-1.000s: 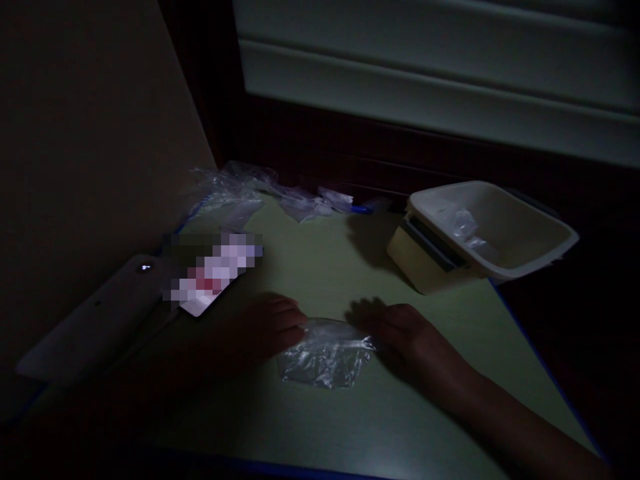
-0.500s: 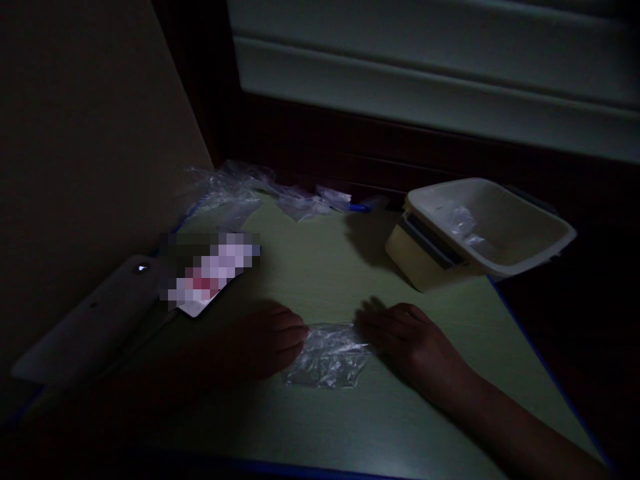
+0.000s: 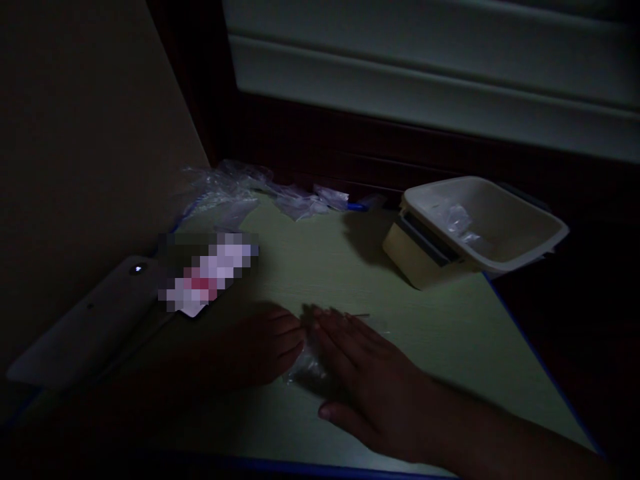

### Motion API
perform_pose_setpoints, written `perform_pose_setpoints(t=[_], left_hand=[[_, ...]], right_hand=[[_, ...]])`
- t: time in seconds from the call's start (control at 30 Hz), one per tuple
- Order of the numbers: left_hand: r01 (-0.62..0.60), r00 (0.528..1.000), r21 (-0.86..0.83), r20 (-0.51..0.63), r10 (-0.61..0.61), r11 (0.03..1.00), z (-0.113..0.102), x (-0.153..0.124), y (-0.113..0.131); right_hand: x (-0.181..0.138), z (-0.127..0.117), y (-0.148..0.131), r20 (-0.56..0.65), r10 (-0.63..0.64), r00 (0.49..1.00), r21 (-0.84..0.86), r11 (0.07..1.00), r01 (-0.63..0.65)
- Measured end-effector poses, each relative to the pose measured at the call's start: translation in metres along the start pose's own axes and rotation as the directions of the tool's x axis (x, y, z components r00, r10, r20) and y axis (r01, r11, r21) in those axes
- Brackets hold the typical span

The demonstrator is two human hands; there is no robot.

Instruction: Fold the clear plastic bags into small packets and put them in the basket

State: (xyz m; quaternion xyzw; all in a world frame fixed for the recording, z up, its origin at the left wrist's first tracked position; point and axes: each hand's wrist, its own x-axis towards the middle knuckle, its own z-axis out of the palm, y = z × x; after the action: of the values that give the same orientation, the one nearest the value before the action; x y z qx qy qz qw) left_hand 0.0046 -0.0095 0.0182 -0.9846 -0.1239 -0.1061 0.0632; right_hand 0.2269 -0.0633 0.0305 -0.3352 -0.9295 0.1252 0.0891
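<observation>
A small clear plastic bag [image 3: 303,371] lies on the pale green table [image 3: 310,267], mostly covered by my right hand [image 3: 377,383]. That hand is spread flat over it, fingers stretched out and thumb apart. At the bag's left edge, my left hand [image 3: 277,343] has its fingers pressed together and curled down, holding that side against the table. Its thumb is hidden in the dark. A thin dark line [image 3: 361,315] shows just beyond my right fingertips; I cannot make out what it is.
A yellowish plastic tub [image 3: 480,220] with crumpled clear plastic inside stands at the right edge. Along the back lie several clear bags [image 3: 235,180] and a small blue item [image 3: 357,207]. At left are a lit, blurred-out phone [image 3: 215,267] and a long white device [image 3: 85,327].
My right hand has moved left from the bag's right edge and now lies flat across the bag. My left hand stays at the left edge, almost unmoved.
</observation>
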Motion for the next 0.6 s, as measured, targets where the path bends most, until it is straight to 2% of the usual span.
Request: perform_pose_setpoints(t=[0.13,0.27,0.4,0.6], left_hand=[[0.038,0.999,0.025,-0.014,-0.038,0.999,-0.001,-0.001,0.008],[0.197,0.98,0.009,0.02,-0.197,0.98,0.002,-0.008,0.027],[0.323,0.941,-0.034,0.12,-0.317,0.946,0.004,-0.025,0.042],[0.322,0.946,-0.135,0.083,-0.313,0.937,0.007,-0.048,0.042]], right_hand=[[-0.004,0.014,0.008,0.103,0.028,0.994,0.016,0.999,-0.03],[-0.01,0.016,0.011,0.131,0.028,0.991,-0.012,1.0,-0.027],[-0.023,0.015,0.018,0.092,0.057,0.994,-0.051,0.997,-0.053],[-0.055,0.015,0.038,0.002,0.133,0.991,-0.127,0.983,-0.132]])
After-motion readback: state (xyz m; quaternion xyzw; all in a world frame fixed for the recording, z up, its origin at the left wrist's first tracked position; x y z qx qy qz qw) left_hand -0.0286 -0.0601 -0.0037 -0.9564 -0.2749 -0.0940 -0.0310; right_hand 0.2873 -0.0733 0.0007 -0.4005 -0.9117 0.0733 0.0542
